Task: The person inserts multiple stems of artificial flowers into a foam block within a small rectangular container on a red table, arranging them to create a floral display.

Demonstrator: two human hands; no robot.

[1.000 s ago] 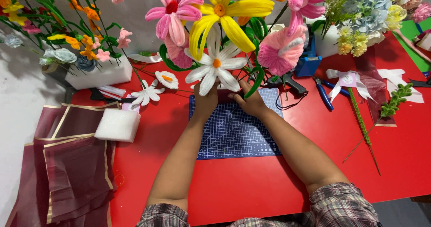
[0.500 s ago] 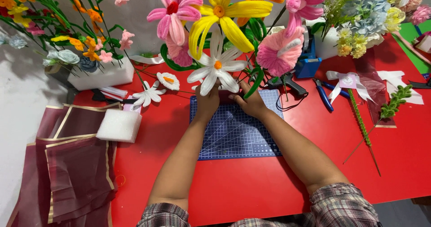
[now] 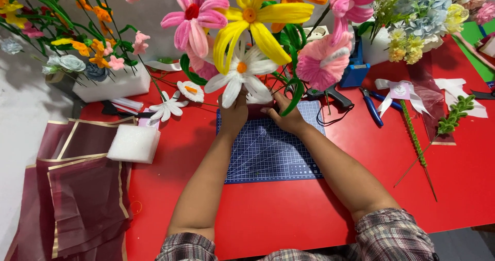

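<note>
Fingers (image 3: 230,108) of my left hand (image 3: 234,117) were curled around the base of the bunch of pipe-cleaner flowers (image 3: 247,39), and my right hand (image 3: 289,119) pressed against it from the other side, its fingers closed on the stems; the blooms hid the exact grip from me. I held the bunch upright at the far edge of the blue cutting mat (image 3: 270,152), which lay on the red table (image 3: 289,214). A white daisy (image 3: 240,72) sat just above my left hand, a yellow flower (image 3: 252,18) and a pink one (image 3: 193,16) higher up, and a fluffy pink bloom (image 3: 325,60) leaned over my right hand. A glue gun (image 3: 330,93) lay just beyond the mat, with blue-handled pliers (image 3: 372,107) near it. A white foam block (image 3: 134,143) rested to my left beside sheets of dark red wrapping (image 3: 82,204). A green stem (image 3: 415,137) lay well off to my right
</note>
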